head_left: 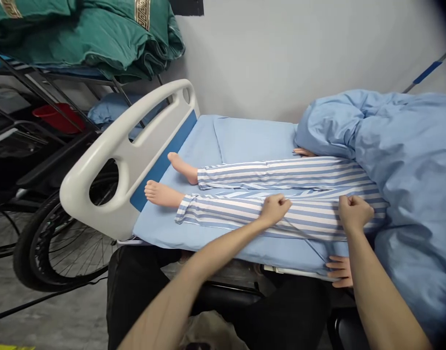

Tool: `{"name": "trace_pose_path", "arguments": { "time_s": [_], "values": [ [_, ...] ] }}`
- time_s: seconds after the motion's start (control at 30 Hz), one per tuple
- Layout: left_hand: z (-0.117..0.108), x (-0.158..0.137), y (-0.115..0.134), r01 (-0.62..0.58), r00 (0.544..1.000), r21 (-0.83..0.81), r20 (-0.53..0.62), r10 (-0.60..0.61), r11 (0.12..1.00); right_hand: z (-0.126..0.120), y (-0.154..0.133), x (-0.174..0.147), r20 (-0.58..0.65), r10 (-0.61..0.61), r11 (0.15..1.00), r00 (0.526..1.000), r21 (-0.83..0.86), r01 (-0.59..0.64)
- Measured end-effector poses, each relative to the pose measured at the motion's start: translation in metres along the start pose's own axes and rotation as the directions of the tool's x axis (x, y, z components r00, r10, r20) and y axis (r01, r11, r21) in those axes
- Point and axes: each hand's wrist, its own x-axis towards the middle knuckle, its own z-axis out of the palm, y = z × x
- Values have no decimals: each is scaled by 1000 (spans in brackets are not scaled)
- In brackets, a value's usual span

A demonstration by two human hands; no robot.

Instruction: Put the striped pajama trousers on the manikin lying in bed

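Note:
A manikin in blue-and-white striped trousers [226,209] lies on a bed, its bare feet [164,193] toward the footboard. My left hand [276,209] is closed in a fist over the nearer trouser leg, around the knee. Farther right, my right hand [356,211], also a fist, is over the upper thigh. No object shows in either fist; whether they press on the cloth I cannot tell. A thin grey line [306,238] runs from near my left wrist toward the manikin's hand [340,272] at the bed's near edge. Its other hand [303,152] peeks out on the far side.
A bunched blue quilt [408,160] covers the manikin's upper body. The white footboard [98,160] rises at the left, with a wheelchair wheel [36,257] beside it. Green bedding [98,39] is piled on a rack behind. A pale wall runs along the far side.

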Motion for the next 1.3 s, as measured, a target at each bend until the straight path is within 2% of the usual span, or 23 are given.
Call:
{"name": "trace_pose_path", "arguments": {
  "time_s": [0.07, 0.1, 0.13, 0.2, 0.27, 0.37, 0.5, 0.6, 0.67, 0.77, 0.87, 1.0, 1.1, 1.17, 1.3],
  "values": [
    [-55, -16, -10, -96, 995, 37, 33, 94, 995, 1, 0, -1, 7, 8, 1000, 1000, -22, -8],
    [-85, -21, -17, -99, 995, 57, 20, 98, 993, 2, 1, -1, 10, 15, 999, 1000, -36, -15],
    [-114, -25, -23, -73, 997, 83, -28, 76, 994, 3, 1, 0, 11, 22, 999, 1000, -47, -21],
    [-166, -28, -37, 21, 981, 159, -194, 10, 987, 5, 3, 1, 9, 33, 997, 999, -63, -32],
    [-205, -27, -51, 93, 967, 263, -254, -24, 960, 6, 4, 2, 20, 48, 996, 999, -75, -46],
    [-238, -23, -67, 127, 969, 273, -241, -60, 954, 4, 2, 3, 67, 70, 992, 995, -111, -62],
    [-257, -21, -77, 128, 972, 237, -221, -75, 963, 0, -3, 0, 125, 55, 987, 991, -156, -35],
    [-261, -25, -79, 120, 983, 400, -179, -51, 909, -1, -12, -12, 161, 37, 986, 986, -168, -9],
    [-258, -29, -79, 128, 986, 555, -163, -43, 822, 2, -27, -28, 196, -1, 989, 981, -146, 31],
    [-248, -34, -74, 165, 985, 719, -158, -72, 675, 12, -74, -61, 248, -117, 993, 962, 0, 121],
    [-244, -36, -68, 178, 984, 762, -136, -115, 623, 26, -151, -101, 290, -291, 937, 912, 277, 212],
    [-247, -36, -64, 203, 979, 741, -146, -143, 640, 42, -267, -164, 296, -431, 776, 852, 604, 182],
    [-249, -38, -67, 212, 976, 690, -182, -118, 692, 53, -325, -212, 359, -462, 652, 811, 757, 36],
    [-249, -40, -71, 205, 974, 649, -210, -86, 732, 60, -342, -237, 428, -455, 650, 781, 759, -38],
    [-249, -40, -72, 208, 963, 562, -260, -68, 800, 68, -341, -253, 479, -396, 656, 783, 745, -124]
  ]
}}
